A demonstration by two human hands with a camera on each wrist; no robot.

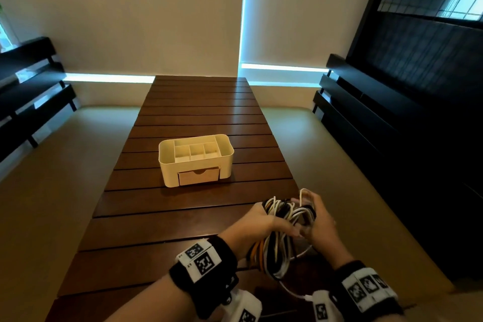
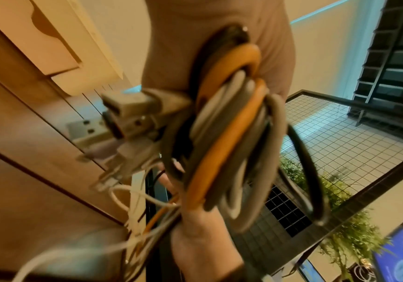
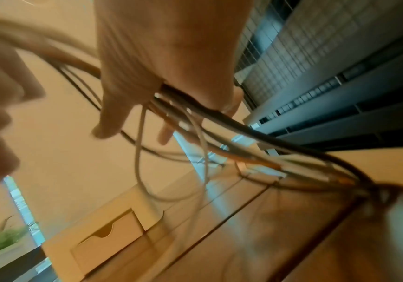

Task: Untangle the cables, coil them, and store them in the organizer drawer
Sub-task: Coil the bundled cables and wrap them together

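- Nearest, the left hand (image 1: 257, 227) and the right hand (image 1: 320, 222) both hold one tangled bundle of cables (image 1: 285, 230) — white, black and orange strands — just above the near right part of the slatted wooden table (image 1: 183, 217). The left hand's fingers are curled round the loops; the right hand grips the other side, with strands passing under its palm.
- In the left wrist view, several plugs stick out of the bundle, among them a USB plug (image 2: 87, 129). A thin white cable (image 1: 292, 293) hangs down toward the wrists.
- I judge the cables light, soft and springy: loops will slide over each other and can open again when released. The thicker orange cable (image 2: 222, 152) looks stiffer than the thin white ones. A plug end seems the best place to take hold, because one cable can be followed from there; pulling in the middle of a loop may tighten a knot.
- The bundle is near the table's right edge, so a loose end could drop over it. To the left, the table gives open room for laying cables out.
- Farther, in the middle of the table, stands the cream organizer (image 1: 167, 165), well apart from the hands. Its drawer (image 1: 198, 177) at the front looks closed — it must be opened before storing.
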